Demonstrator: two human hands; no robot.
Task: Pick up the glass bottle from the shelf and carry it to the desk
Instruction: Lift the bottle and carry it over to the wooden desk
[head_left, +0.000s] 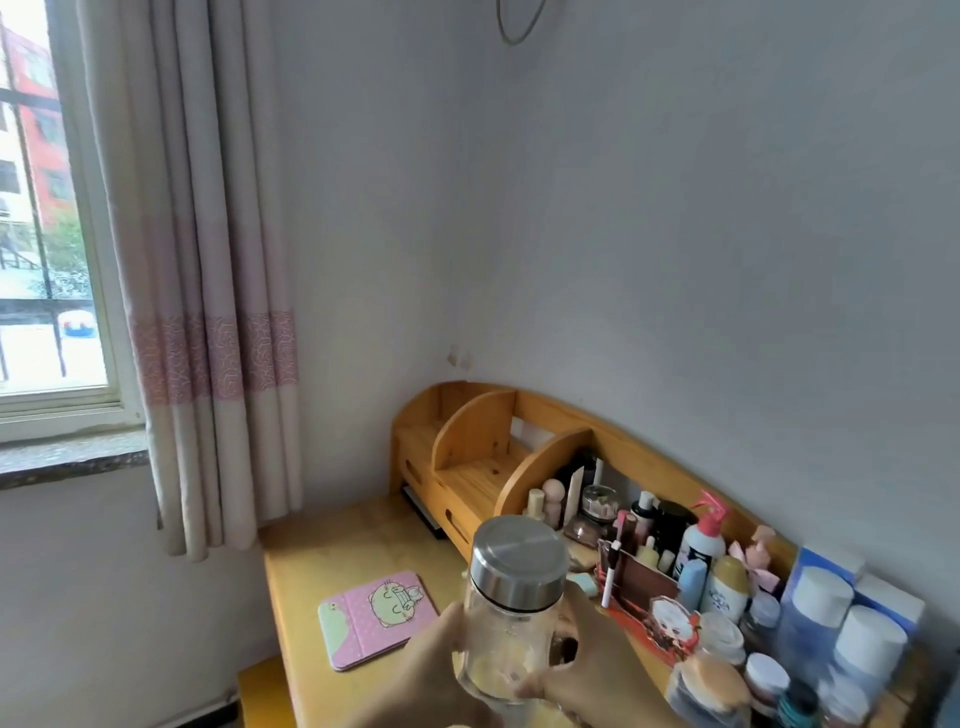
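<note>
Pale grey walls meet in a corner above a light wooden worktop. On the left wall a white-framed window lets in daylight, with a red building outside and a dark stone sill below it. A cream curtain with a pink patterned band hangs beside the window, down to the worktop's far left corner. A loop of cable hangs high on the wall.

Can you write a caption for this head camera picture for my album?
Two hands, left and right, hold a glass bottle above a wooden desk.
</note>
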